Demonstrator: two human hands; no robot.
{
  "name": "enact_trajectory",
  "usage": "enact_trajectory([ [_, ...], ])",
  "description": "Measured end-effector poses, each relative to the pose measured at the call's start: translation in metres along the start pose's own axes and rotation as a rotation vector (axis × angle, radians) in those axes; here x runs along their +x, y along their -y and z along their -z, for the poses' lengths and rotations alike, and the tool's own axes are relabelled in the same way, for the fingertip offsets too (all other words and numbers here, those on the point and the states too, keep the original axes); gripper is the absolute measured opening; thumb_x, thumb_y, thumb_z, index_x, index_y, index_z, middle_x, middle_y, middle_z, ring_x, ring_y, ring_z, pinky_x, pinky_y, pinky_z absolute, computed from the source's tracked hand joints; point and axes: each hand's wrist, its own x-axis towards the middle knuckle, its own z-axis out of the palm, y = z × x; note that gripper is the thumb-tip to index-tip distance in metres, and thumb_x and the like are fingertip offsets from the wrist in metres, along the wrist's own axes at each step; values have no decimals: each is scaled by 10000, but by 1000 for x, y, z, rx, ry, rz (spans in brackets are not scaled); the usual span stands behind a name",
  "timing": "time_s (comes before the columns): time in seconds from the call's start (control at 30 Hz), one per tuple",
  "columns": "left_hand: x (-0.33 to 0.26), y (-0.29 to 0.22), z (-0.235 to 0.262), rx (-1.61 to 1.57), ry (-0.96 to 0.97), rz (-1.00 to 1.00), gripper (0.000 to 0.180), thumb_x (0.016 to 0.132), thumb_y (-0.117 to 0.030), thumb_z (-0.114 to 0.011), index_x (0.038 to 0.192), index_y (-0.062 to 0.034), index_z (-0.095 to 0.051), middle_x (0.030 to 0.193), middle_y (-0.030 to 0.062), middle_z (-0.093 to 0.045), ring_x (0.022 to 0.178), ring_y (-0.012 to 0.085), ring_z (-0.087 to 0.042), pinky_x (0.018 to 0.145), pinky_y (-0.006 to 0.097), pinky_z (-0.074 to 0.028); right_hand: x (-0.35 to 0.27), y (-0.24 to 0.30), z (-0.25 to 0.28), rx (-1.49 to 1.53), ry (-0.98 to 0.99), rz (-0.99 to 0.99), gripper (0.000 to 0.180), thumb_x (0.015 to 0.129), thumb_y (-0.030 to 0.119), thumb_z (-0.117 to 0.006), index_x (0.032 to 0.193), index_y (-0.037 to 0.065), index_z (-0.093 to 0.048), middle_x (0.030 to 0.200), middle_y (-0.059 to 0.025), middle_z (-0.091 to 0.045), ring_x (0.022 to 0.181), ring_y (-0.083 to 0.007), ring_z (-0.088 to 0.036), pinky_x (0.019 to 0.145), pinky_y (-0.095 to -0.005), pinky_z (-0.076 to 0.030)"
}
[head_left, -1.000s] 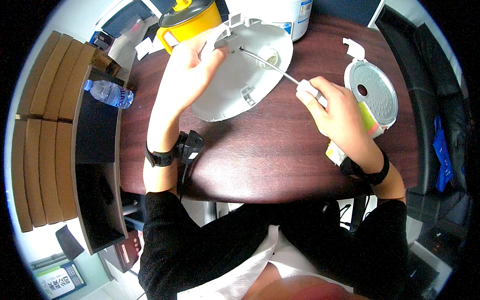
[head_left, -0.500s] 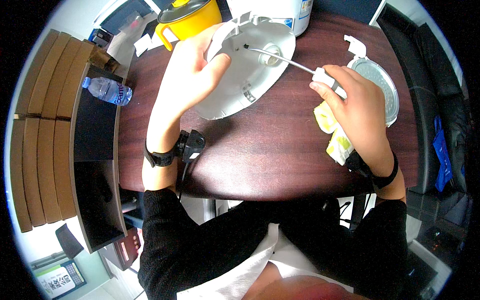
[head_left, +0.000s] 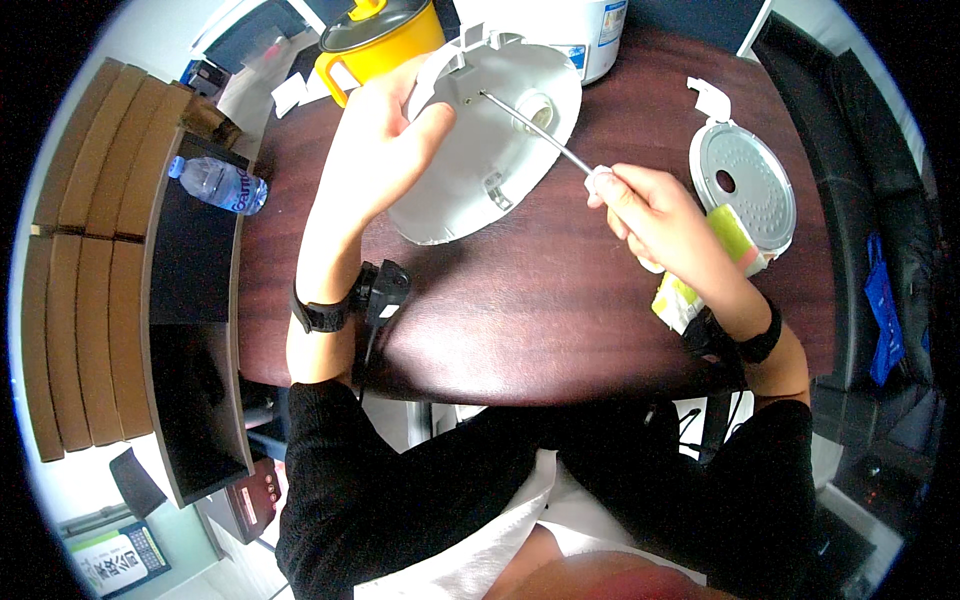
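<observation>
Holding a white round cover point(head_left: 495, 150) tilted up off the dark desk point(head_left: 520, 310), we are gripping its upper left rim with our left hand point(head_left: 385, 150), fingers curled over the edge and thumb pressed against its inner face. Our right hand point(head_left: 655, 215) is closing tightly around the pale handle of a screwdriver point(head_left: 535, 128), whose thin metal shaft is slanting up and to the left, its tip touching the cover's inner surface near the top rim. Under our right wrist we are seeing a yellow-green packet point(head_left: 680, 295) lying on the desk, and just beside it, to the right, a round grey perforated plate point(head_left: 745, 190) is resting flat. Behind the cover, a yellow pot point(head_left: 385, 45) with a dark lid and a white appliance body point(head_left: 590, 35) are standing at the far edge. A clear water bottle point(head_left: 215, 185) is lying on the shelf to our left, near a stack of brown cardboard boxes point(head_left: 85, 230).
</observation>
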Motion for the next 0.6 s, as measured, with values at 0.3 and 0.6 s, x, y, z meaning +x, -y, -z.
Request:
enact_trajectory([
  [0.3,-4,-5,-3,56,6,5,405,746,-87,-474,1132,10,-549,887,152,-620,818,212,-591,778,305,-452,-12,3,-27,198,128,-184,367,976,353,-367,830,38,-484,511,5,-418,322,-56,-344,298,-196,-264],
  [0.6,-4,-12,0,56,85,57,459,735,-30,-452,1186,30,-510,1022,119,-601,944,177,-535,863,289,-411,-16,-2,-37,665,295,-318,414,949,457,-388,830,68,-468,532,-5,-436,331,-79,-346,293,-227,-256],
])
